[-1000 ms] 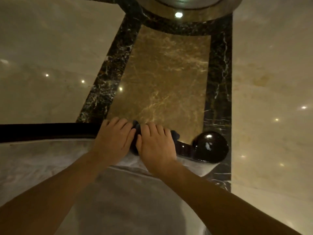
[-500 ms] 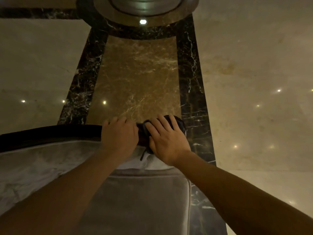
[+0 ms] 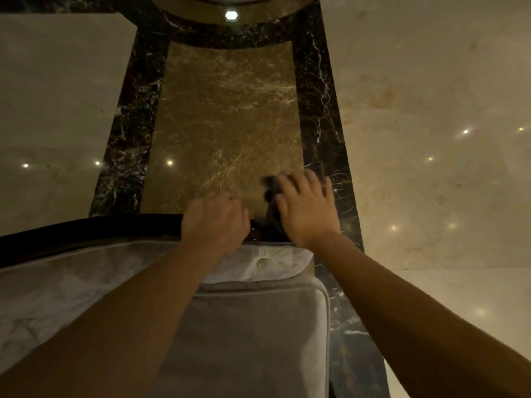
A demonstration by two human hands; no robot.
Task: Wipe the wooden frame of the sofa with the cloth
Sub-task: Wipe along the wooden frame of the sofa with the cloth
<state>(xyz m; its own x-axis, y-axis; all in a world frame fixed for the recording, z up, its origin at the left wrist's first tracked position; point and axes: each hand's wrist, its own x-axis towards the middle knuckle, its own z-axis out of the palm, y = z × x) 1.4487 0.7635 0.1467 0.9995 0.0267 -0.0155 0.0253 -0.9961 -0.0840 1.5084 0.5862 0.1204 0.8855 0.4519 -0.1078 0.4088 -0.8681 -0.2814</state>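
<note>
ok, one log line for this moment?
step: wiping frame end | left hand: on frame | right hand: over cloth, blurred | cushion: untouched

2 hands: left hand (image 3: 214, 219), right hand (image 3: 306, 208), both at the sofa's far edge. 1 cloth (image 3: 271, 193), dark, blurred, at the far right corner under the right hand. 1 wooden frame (image 3: 86, 228), one dark rail along the far edge. 2 pale cushions: back cushion (image 3: 267, 265), seat cushion (image 3: 244, 340). Marble floor (image 3: 230, 116): 2 dark straight bands, 1 brown panel between them.
</note>
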